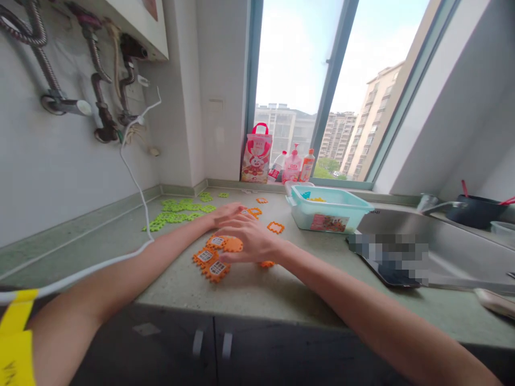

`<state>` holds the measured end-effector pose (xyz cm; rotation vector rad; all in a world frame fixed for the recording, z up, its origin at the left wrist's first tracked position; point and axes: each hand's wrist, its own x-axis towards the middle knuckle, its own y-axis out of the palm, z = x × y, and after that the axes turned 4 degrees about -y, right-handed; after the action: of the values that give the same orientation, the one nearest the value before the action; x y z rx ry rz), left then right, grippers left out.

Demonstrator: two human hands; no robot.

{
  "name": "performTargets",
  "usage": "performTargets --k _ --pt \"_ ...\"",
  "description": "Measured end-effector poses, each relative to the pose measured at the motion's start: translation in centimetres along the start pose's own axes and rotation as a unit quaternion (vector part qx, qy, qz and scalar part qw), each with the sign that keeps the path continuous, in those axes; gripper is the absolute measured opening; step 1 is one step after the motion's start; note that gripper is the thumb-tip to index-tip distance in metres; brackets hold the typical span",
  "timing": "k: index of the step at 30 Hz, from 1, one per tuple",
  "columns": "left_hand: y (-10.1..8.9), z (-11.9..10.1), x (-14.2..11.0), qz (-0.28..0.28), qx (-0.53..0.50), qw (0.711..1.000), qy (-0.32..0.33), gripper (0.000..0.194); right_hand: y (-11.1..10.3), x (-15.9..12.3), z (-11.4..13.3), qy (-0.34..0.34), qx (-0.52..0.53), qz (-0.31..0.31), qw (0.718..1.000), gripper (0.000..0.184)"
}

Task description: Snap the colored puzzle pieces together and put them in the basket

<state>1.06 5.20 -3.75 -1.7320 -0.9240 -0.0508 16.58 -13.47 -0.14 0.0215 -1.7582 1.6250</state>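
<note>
Orange tiles [213, 260] lie joined on the worktop [257, 289] under the right hand [251, 241], whose fingers [231, 245] are spread flat on them, gripping nothing. Just beyond, the left hand [227, 213] rests loosely open, touching a loose orange piece [254, 212]. Pressing unevenly could likely pop the joints apart. Green tiles [179, 212] lie farther left.
</note>
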Motion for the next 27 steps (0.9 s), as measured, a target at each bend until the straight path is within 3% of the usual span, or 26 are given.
performTargets --k 4,8,11,14,18,22,24,27 --pt "0.1 0.2 0.0 0.046 -0.012 0.998 -0.035 0.073 1.9 0.7 2.3 0.007 0.018 0.065 0.998 0.042" --pt "-0.5 -0.2 -0.6 0.049 0.018 0.998 -0.017 0.071 1.9 0.3 0.7 -0.012 -0.009 0.055 0.998 0.030" --pt "-2.2 -1.1 -1.1 0.077 0.063 0.995 0.015 0.060 1.3 0.0 -0.7 -0.047 -0.030 0.043 0.998 0.022" --pt "-4.7 -2.0 -1.4 0.171 0.087 0.981 -0.043 0.049 1.2 -0.3 -1.7 -0.041 -0.030 0.033 0.998 0.021" --pt "-7.9 -2.9 -1.5 0.314 0.062 0.934 -0.156 0.050 1.6 -0.8 -2.9 0.013 -0.041 0.023 0.999 0.021" --pt "-9.2 -2.9 -1.7 0.410 -0.001 0.889 -0.203 0.060 1.6 -1.1 -3.6 0.032 -0.033 0.045 0.998 0.021" --pt "-9.2 -2.6 -1.8 0.424 -0.003 0.881 -0.209 0.061 1.4 -1.1 -3.7 0.035 -0.029 0.053 0.998 0.023" --pt "-9.0 -2.0 -1.9 0.391 0.011 0.897 -0.208 0.061 1.2 -1.0 -3.6 0.044 -0.026 0.061 0.997 0.024"
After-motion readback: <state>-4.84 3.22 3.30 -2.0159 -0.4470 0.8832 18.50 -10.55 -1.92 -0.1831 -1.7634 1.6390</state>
